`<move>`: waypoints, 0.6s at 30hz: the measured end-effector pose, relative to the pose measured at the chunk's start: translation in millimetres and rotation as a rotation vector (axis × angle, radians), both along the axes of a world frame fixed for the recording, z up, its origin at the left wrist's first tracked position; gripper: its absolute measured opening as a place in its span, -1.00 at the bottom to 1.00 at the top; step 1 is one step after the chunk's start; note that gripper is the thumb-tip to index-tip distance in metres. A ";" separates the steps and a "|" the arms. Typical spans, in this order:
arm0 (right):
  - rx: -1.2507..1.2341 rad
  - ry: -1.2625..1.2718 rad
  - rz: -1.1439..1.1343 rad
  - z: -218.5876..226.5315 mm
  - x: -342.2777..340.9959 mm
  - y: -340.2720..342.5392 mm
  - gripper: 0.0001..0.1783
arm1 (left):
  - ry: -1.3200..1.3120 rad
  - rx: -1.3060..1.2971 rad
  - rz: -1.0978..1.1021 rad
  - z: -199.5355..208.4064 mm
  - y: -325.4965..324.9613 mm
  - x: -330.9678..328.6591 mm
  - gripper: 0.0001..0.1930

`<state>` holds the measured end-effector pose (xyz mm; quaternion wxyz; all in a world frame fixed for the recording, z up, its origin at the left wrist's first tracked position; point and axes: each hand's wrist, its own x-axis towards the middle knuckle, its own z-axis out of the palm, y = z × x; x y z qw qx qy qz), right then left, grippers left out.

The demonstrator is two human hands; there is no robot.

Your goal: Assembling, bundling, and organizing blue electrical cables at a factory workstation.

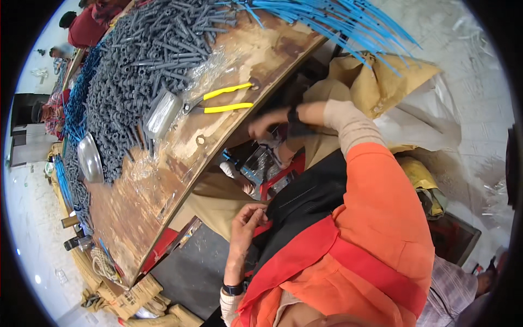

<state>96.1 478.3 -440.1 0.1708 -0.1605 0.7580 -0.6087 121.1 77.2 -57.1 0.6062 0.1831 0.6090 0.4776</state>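
- The left hand (pixel 246 228) has its fingers curled in, with the thumb close against them. I cannot tell if something tiny is between them.
- The right hand (pixel 268 123) is blurry, so I cannot tell if its fingers are spread or pressed together.
- Just beside the left fingers is the black cloth (pixel 308 196) over the person's lap.
- Just beside the right fingers is the edge of the wooden table (pixel 122 212).
- Near the right fingers, up and to the left, the pliers (pixel 227 108) lie on the table. Their yellow handles point toward that hand and stand apart.
- Farther left of the right fingers, past the pliers, is a clear box (pixel 162 115).
- Behind the box, away from the fingers, is a big pile of grey plastic pieces (pixel 117 90).
- Well apart from both hands, a shiny metal bowl (pixel 90 158) sits tilted against the pile.
- Far above the right fingers, long blue strips (pixel 332 24) stick out past the table.
- Farthest from the fingers, at the top left, is a person in red (pixel 87 28).
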 end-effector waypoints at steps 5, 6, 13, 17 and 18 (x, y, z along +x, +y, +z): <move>0.524 -0.301 0.403 192.8 13.9 -158.9 -0.57 | 0.075 0.061 0.020 13.6 -6.3 0.6 -0.82; 0.674 -0.213 0.374 213.1 25.0 -156.7 -0.55 | 0.086 0.115 -0.045 18.9 3.9 5.4 -0.82; 0.623 -0.212 0.390 368.3 78.1 -135.2 -0.50 | 0.184 0.371 -0.181 49.8 2.5 32.7 -0.83; 0.437 -0.477 0.073 421.5 87.5 -137.3 -0.52 | 0.186 0.369 -0.192 45.5 -28.0 32.2 -0.83; 0.452 -0.470 0.063 423.3 84.2 -138.5 -0.52 | 0.156 0.318 -0.176 36.3 -35.3 30.9 -0.82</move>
